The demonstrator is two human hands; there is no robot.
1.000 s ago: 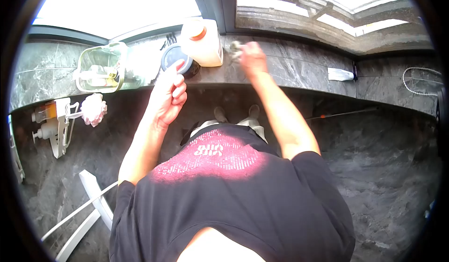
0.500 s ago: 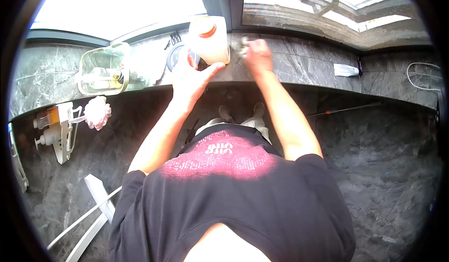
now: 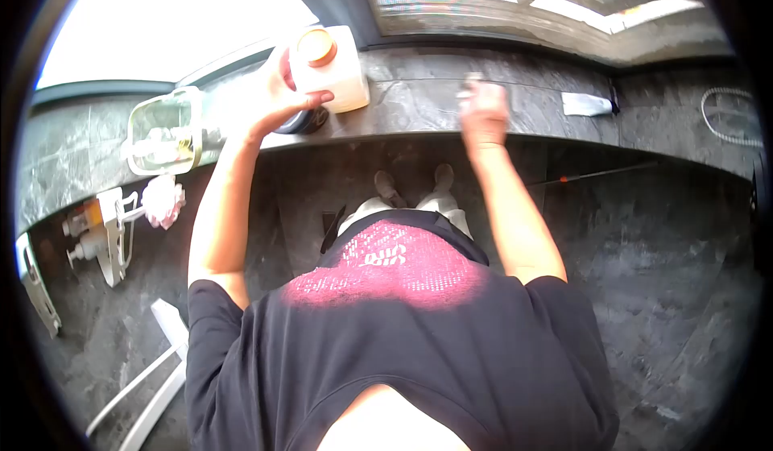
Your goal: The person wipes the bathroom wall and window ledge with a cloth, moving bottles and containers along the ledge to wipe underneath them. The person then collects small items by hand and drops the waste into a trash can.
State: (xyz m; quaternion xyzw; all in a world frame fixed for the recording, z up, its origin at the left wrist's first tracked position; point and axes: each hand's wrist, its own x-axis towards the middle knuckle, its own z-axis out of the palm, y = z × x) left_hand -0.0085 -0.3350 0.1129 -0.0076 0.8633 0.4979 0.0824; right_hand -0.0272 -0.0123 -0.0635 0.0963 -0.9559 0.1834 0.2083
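My left hand (image 3: 270,97) grips the jug (image 3: 342,80) at the ledge (image 3: 411,101); can't tell if it's lifted. My right hand (image 3: 487,117) is curled at the ledge, pale scrap (image 3: 469,88) by the fingertips, too blurred to tell if held. Partway, I'd judge: jug's in hand, white packet (image 3: 586,105) untouched; what's left doesn't show.

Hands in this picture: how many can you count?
2: the left hand is around one side of the orange-capped jug; the right hand, blurred, is at the stone ledge. I see no others.
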